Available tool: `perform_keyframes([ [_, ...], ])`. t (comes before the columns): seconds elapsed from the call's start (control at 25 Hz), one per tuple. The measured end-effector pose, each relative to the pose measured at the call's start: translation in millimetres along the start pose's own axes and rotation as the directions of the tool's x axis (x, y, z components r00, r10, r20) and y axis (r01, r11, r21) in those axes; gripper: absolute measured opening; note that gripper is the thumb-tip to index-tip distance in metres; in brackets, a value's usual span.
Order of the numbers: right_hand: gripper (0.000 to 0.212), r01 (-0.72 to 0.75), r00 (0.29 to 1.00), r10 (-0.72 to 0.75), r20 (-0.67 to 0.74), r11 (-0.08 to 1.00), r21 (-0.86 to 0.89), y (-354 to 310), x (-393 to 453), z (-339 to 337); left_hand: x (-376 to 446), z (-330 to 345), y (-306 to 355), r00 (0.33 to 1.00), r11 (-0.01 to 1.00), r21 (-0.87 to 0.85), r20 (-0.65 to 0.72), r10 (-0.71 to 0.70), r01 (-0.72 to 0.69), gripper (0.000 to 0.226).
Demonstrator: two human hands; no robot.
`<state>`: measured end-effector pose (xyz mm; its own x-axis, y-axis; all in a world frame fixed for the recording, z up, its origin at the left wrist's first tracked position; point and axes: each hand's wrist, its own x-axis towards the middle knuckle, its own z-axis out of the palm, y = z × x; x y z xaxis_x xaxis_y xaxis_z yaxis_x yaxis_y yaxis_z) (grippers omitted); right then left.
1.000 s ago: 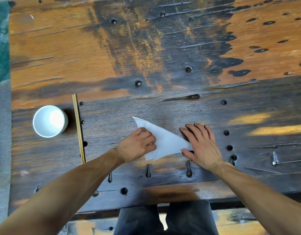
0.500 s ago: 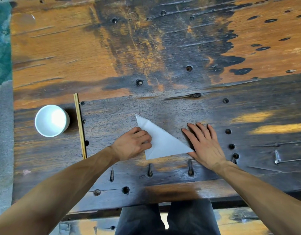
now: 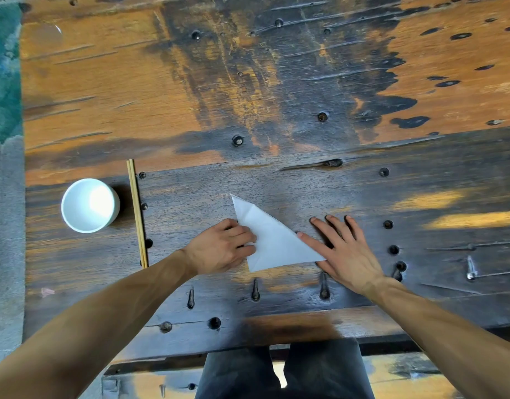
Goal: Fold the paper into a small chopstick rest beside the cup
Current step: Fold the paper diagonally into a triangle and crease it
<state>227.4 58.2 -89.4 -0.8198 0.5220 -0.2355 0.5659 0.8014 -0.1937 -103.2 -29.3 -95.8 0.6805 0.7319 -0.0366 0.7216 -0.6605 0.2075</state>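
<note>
Lying flat on the dark plank of the wooden table point(image 3: 277, 82), the paper point(image 3: 272, 240) is already a white triangle, one tip pointing away from the person and its long edge slanting down to the right; it sits well to the right of the cup point(image 3: 90, 205), with the chopsticks point(image 3: 137, 214) between the two, just right of the cup. The left hand point(image 3: 222, 247), fingers curled loosely, presses on the paper's left edge and pins it without pinching anything up. The right hand point(image 3: 344, 251) is spread open, palm down on the wood right of the paper, its thumb touching the long slanted edge near the right-hand corner; it grips nothing. This looks like an early crease being flattened, with most of the folding yet to come. The main risk is the sheet sliding on the worn, pitted surface if one hand lifts before the other bears down, which would leave the layers misaligned and the crease crooked. Nail heads and holes dotted around the paper could also dent or tear it under hard pressure.
</note>
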Motion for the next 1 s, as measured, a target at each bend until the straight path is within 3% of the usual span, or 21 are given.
perform_keyframes([
  [0.16,0.091,0.06,0.998,-0.06,0.001,0.998,-0.025,-3.8,0.7,3.5,-1.8,-0.4,-0.5,1.0,1.0,0.007,-0.019,-0.005,0.006,0.019],
  [0.56,0.084,0.107,0.994,-0.108,-0.012,0.992,-0.073,-7.1,3.0,6.7,-1.7,-0.5,-0.6,0.999,1.0,0.024,0.033,-0.004,0.003,0.027],
  [0.72,0.073,0.099,0.995,-0.1,-0.005,0.993,-0.058,-11.1,1.4,3.2,8.1,-4.5,11.4,0.991,0.995,0.045,0.1,-0.092,0.088,0.049],
  [1.0,0.076,0.126,0.991,-0.128,0.044,0.991,0.041,-43.4,16.1,-3.7,24.7,-9.3,20.2,0.974,0.982,0.072,0.129,-0.184,0.176,0.049],
])
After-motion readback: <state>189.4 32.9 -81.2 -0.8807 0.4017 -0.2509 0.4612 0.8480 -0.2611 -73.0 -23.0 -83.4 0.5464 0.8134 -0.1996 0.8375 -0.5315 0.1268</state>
